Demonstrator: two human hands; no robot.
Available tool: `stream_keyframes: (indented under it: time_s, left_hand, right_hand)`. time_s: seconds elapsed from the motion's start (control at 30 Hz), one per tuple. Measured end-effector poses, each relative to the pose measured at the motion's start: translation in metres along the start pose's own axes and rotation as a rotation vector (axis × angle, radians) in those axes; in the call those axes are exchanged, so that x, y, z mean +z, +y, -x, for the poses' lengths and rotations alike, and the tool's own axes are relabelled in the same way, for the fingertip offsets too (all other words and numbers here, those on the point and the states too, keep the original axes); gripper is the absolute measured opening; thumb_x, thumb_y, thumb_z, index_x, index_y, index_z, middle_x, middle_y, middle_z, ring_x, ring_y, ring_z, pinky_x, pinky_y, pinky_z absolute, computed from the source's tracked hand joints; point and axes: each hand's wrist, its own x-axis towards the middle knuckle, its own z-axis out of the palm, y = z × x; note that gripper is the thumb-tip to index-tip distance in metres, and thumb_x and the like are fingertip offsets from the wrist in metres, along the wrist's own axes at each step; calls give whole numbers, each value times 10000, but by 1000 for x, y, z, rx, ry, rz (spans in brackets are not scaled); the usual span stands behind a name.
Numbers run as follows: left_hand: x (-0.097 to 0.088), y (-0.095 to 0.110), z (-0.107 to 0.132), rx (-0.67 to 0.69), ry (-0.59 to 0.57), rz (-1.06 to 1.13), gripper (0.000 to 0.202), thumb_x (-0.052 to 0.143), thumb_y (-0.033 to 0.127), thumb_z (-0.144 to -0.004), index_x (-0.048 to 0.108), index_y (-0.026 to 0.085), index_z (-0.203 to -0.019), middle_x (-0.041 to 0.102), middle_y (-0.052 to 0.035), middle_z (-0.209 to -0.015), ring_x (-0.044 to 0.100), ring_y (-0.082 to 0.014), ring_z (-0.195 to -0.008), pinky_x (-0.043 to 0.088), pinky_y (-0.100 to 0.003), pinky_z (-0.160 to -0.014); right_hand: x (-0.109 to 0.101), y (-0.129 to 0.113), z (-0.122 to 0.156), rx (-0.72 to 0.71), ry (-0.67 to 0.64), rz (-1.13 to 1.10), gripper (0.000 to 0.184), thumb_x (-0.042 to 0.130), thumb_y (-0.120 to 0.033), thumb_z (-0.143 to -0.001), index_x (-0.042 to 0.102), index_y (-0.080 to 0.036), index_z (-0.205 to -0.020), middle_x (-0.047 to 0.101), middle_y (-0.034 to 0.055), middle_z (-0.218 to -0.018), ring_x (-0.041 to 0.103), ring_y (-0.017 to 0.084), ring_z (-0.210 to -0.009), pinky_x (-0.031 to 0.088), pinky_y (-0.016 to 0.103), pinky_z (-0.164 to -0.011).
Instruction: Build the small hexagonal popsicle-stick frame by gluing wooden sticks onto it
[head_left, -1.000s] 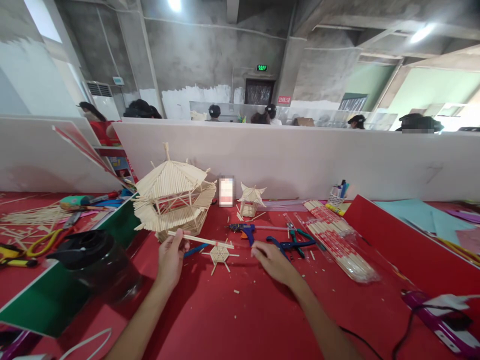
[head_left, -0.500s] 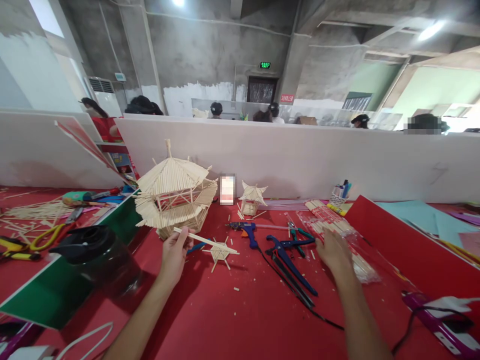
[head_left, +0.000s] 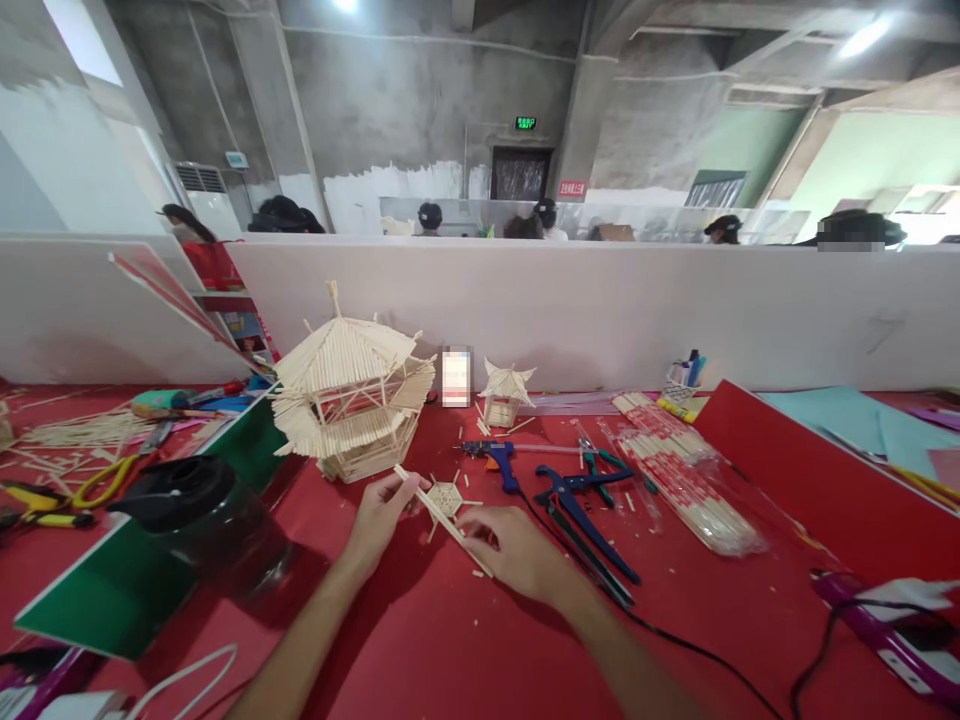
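Pale wooden sticks (head_left: 444, 520) slant across the middle of the red table, pinched near their upper end by my left hand (head_left: 382, 515). My right hand (head_left: 514, 550) has its fingers closed on the lower part of the same sticks. Just behind them lies a small web-shaped stick frame (head_left: 447, 497), partly covered by the sticks. A large stick pavilion (head_left: 349, 395) stands behind my left hand, and a smaller stick pavilion (head_left: 507, 393) stands further back near the partition.
A blue glue gun (head_left: 495, 462), a blue cutter (head_left: 574, 500) and green-handled pliers (head_left: 600, 470) lie right of centre. Bagged sticks (head_left: 697, 490) lie beyond. A dark bottle (head_left: 202, 530) stands at left by a green board (head_left: 97, 590). A power strip (head_left: 885, 640) is at right.
My right hand has moved left from the bagged sticks to the sticks in my left hand. My left hand has shifted right and tilted the sticks more steeply.
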Motion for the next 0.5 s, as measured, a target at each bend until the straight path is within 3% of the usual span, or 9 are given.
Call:
stream_keyframes:
  time_s: [0.13,0.27,0.37,0.5]
  left_hand:
    - [-2,0,-3,-2,31,19,470,747,568,-690,733,117,-822,593,-4,-621,501,-96,-550,439,-209,-542]
    - [-11,4,-9,36,178,146,475,771,529,-687,718,155,-974,553,38,-605,450,-63,-508,378,-157,-476]
    - [-16,9,-11,96,263,273,430,814,483,-646,719,159,-912,558,33,-620,471,-62,-534,368,-138,-462]
    - [-16,13,-9,103,225,364,357,821,430,-661,701,165,-868,566,31,-619,477,-56,-517,374,-133,-447]
  right_hand:
    - [7,4,0,59,-28,-138,303,571,-149,-832,618,-216,-1124,627,-17,-752,563,105,-600,399,187,-551]
    - [10,14,2,53,-62,-178,298,558,-132,-826,568,-219,-1111,560,-46,-715,511,87,-568,382,176,-538]
    - [16,19,3,57,-102,-154,256,534,-126,-830,592,-210,-1065,545,-49,-690,498,83,-544,370,173,-521]
    - [30,12,2,0,-157,-84,261,553,-145,-830,643,-206,-1067,589,-27,-698,539,103,-606,393,184,-567]
